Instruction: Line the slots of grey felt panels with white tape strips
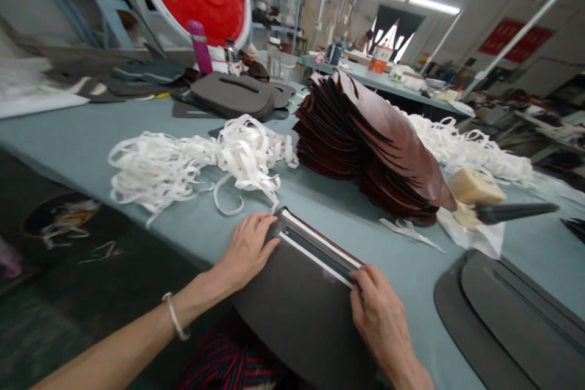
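The panel (306,317) lies between my hands, reaching past the near edge of the table (192,225) over my lap. My left hand (247,250) rests on one end of its slot (320,250), thumb spread from the fingers; my right hand (379,314) pinches the panel at the other end. White tape (301,250) borders the slot.
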Demonstrator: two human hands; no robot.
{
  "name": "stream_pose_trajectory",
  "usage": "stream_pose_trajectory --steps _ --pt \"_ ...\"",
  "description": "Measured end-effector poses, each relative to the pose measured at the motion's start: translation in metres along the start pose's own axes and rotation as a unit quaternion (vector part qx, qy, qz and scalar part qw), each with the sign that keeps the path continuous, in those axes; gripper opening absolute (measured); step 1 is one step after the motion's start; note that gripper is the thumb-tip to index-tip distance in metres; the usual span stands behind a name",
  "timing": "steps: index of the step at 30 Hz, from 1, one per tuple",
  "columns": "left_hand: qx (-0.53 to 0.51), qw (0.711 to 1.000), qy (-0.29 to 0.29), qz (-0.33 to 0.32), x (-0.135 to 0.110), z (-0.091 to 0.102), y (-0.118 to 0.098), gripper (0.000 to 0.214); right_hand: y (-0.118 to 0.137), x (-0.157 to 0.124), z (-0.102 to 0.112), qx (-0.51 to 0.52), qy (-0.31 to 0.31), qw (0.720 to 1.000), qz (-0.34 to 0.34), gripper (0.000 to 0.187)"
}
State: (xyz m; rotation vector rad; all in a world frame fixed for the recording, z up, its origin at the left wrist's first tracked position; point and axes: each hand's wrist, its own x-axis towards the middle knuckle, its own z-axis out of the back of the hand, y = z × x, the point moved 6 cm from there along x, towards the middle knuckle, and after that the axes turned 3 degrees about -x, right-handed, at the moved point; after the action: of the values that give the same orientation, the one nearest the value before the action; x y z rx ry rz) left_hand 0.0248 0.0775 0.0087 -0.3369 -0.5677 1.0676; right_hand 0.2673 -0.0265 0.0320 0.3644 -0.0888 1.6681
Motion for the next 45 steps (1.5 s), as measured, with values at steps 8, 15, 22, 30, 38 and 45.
stream_pose_trajectory --steps 8,15,22,30,38,45 --pt "-0.15 0.978 0.042 0.137 0.024 0.002 0.009 0.061 0.043 0.037 -0.028 0.106 -0.026 0.989 0.098 0.016" --pt "-0.264 0.955 0.085 0.104 0.055 0.042 0.006 0.047 0.023 0.026 -0.02 0.105 -0.008 0.994 0.028 0.013" --pt "-0.039 0.998 0.024 -0.048 0.015 0.016 -0.007 0.024 0.025 0.015 -0.024 0.044 -0.038 0.997 0.044 0.02" --pt "0.005 0.999 0.032 -0.043 0.001 0.004 -0.007 0.019 0.016 -0.003 -0.018 -0.001 -0.017 0.994 0.104 0.02" --pt "0.018 0.999 0.019 -0.04 -0.003 0.003 -0.009 0.024 0.005 -0.016 -0.013 -0.02 -0.015 0.994 0.104 0.023" --pt "0.013 0.999 -0.003 -0.047 -0.003 0.0 -0.007 0.03 0.053 0.035 -0.037 0.018 -0.046 0.998 0.033 0.025"
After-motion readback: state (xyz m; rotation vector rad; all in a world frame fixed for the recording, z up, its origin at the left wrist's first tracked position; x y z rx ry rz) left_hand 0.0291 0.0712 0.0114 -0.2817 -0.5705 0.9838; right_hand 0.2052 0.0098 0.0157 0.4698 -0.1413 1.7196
